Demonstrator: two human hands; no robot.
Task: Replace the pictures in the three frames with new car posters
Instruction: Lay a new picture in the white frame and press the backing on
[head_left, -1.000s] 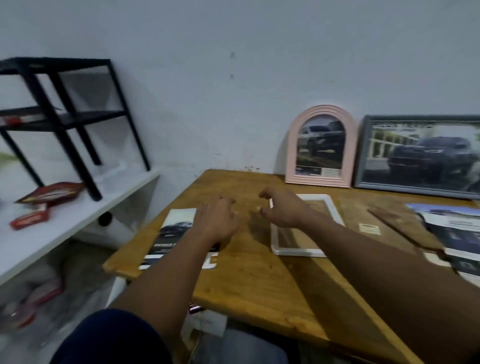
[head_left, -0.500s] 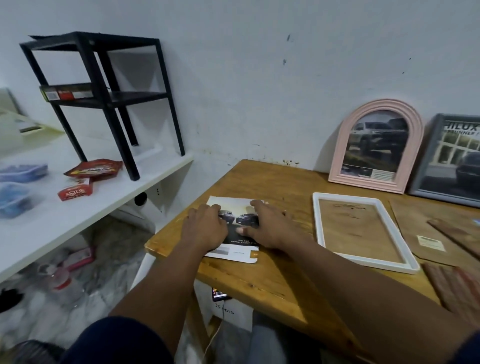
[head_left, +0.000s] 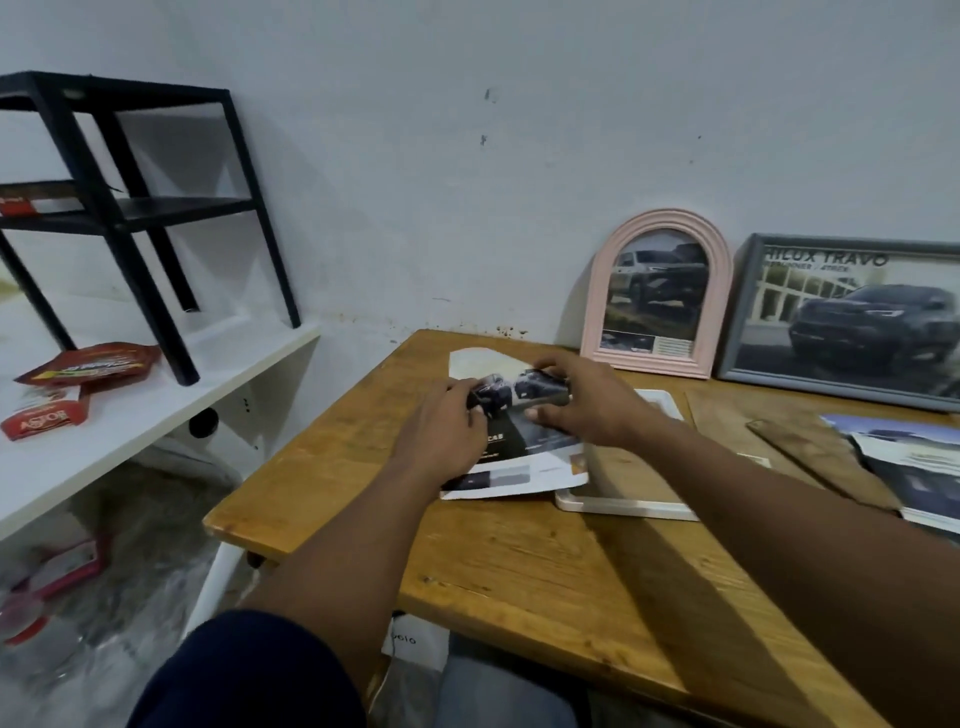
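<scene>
A car poster (head_left: 511, 452) with dark cars printed on it is lifted off the wooden table (head_left: 519, 561), its right edge lying over the white frame (head_left: 623, 504). My left hand (head_left: 447, 431) grips its left side. My right hand (head_left: 582, 402) pinches its upper right part. The white frame lies flat and holds no picture. A pink arched frame (head_left: 657, 291) and a grey frame (head_left: 847, 317) lean against the wall, each with a car picture inside.
Brown backing boards (head_left: 810, 457) and a stack of more posters (head_left: 914, 467) lie at the table's right. A white shelf (head_left: 130, 405) to the left carries a black metal rack (head_left: 124, 208) and red snack packets (head_left: 88, 364).
Both hands went from pressing on the poster flat at the table's left to gripping it; it is now raised and shifted right, overlapping the white frame.
</scene>
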